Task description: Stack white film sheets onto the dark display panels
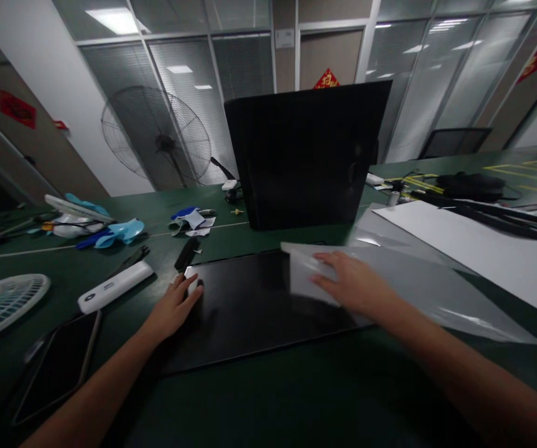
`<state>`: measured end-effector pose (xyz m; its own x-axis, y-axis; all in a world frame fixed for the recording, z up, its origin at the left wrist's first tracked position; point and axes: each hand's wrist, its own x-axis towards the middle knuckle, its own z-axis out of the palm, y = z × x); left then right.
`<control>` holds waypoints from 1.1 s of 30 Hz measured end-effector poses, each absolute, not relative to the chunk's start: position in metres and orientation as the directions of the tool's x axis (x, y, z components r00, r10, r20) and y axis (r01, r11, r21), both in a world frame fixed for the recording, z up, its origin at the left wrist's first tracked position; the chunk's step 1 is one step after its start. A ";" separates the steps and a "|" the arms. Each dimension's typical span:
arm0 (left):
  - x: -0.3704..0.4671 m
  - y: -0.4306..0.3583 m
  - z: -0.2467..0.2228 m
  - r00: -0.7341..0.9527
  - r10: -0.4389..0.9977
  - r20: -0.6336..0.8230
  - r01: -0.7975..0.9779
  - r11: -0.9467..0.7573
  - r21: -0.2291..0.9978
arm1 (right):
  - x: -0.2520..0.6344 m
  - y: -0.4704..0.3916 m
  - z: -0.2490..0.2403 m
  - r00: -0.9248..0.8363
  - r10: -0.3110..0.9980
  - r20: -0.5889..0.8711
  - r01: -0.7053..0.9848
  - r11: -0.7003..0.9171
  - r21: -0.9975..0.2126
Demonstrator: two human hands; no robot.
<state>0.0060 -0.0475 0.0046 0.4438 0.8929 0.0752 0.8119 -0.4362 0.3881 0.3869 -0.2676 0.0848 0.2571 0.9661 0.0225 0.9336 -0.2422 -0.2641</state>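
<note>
A dark flat panel (244, 311) lies on the green table in front of me. At its left edge my left hand (175, 305) rests with fingers apart, the fingertips near a small white piece at the panel's corner. My right hand (345, 280) is over the panel's right part, on a translucent plastic sheet (417, 280). Its thumb and fingers are spread on the sheet's left end, which covers that side of the panel. The sheet stretches to the right over the table. Behind the panel stands a large black screen (310, 155).
A white board (492, 255) and black strips (496, 214) lie at the right. On the left are a phone (58, 367), a white device (116, 286), a small fan (7, 308) and blue gloves (121, 233). A black piece (186, 253) lies behind the panel's left corner.
</note>
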 end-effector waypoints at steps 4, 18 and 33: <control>0.002 -0.047 0.001 0.489 0.869 0.074 0.732 -0.455 0.506 | 0.321 -0.274 0.064 -0.096 0.989 -0.113 0.900 0.038 -0.434; -0.001 -0.053 0.014 0.711 0.701 0.061 0.614 -0.660 0.432 | 0.323 -0.268 0.033 -0.064 0.998 -0.002 0.975 0.062 -0.213; 0.012 -0.057 0.012 0.631 0.774 0.058 0.711 -0.606 0.358 | 0.526 -0.248 0.032 0.464 0.860 0.214 0.886 -0.454 -0.095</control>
<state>0.0123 -0.0569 0.0124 0.6305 0.7740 0.0578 0.7105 -0.6056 0.3584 0.5260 -0.2484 0.0323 0.4639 0.8597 0.2137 0.8858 -0.4543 -0.0949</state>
